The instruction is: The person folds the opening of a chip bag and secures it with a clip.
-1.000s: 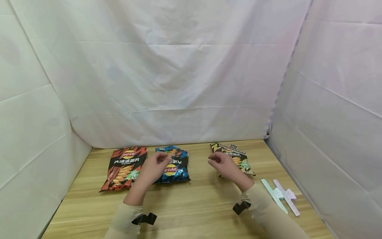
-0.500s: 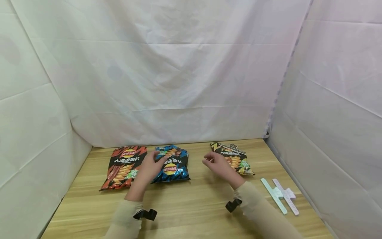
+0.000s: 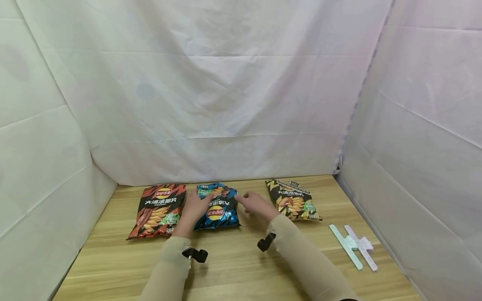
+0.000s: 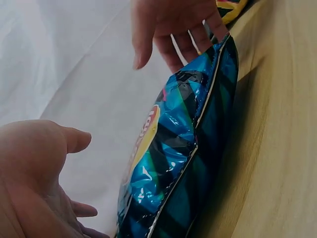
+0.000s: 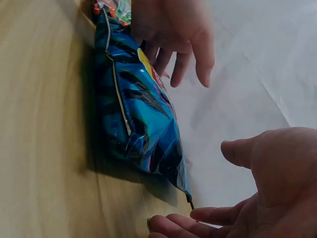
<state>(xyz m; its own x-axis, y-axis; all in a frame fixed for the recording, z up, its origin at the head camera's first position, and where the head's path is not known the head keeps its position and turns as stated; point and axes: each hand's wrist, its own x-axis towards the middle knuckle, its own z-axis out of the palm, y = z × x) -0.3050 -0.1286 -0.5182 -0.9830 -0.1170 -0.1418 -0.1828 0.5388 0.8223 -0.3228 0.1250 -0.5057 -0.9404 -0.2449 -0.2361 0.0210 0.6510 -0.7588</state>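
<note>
Across the wooden table point(image 3: 241, 267), backed by white cloth walls point(image 3: 226, 104), three crisp bags lie in a row: a red bag point(image 3: 158, 210) at the left, a blue crisp bag point(image 3: 217, 205) in the middle, a black bag point(image 3: 293, 200) at the right. Both hands flank the blue bag, fingers loosely spread and gripping nothing: the left hand point(image 3: 193, 206) at its left edge, the right hand point(image 3: 255, 204) at its right edge. Two pale sealing clips point(image 3: 354, 246) lie well apart to the right.
</note>
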